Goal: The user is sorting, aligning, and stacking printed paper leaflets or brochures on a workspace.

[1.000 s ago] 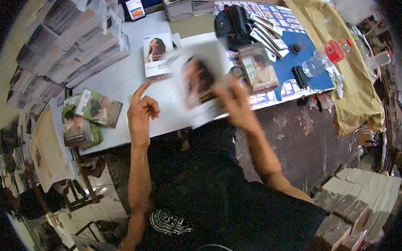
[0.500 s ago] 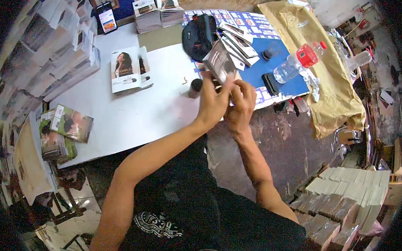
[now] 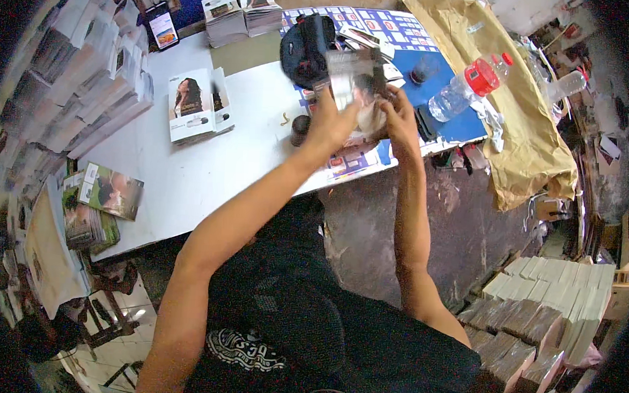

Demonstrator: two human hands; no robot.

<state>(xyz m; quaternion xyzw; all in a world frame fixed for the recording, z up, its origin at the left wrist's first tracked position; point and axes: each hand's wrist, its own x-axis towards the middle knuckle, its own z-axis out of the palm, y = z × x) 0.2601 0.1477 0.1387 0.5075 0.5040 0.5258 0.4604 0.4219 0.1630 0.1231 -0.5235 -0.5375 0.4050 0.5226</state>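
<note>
Booklet (image 3: 360, 74), blurred, held between both hands above the right-hand part of the surface (image 3: 238, 164). Whether it is single or several together cannot be told.

Left hand (image 3: 333, 119): at the booklet's left edge, fingers closed on it, thumb across the near face. Right hand (image 3: 402, 121): at the opposite edge, fingers bent and narrow, gripping the side.

Relation noted: the booklet lies directly between the two sets of fingers, its long axis running roughly away from the body. Neither hand is nearer; both are in contact.

Adjacent: pouch (image 3: 304, 50) just beyond and left of the booklet; jar (image 3: 301, 129) near the left wrist; bottle (image 3: 447, 102) lying right of the right hand, with a dark case (image 3: 426, 124) between.

Farther left: white stack (image 3: 190, 108), well apart; green stack (image 3: 112, 193) at the surface's near left corner.
</note>
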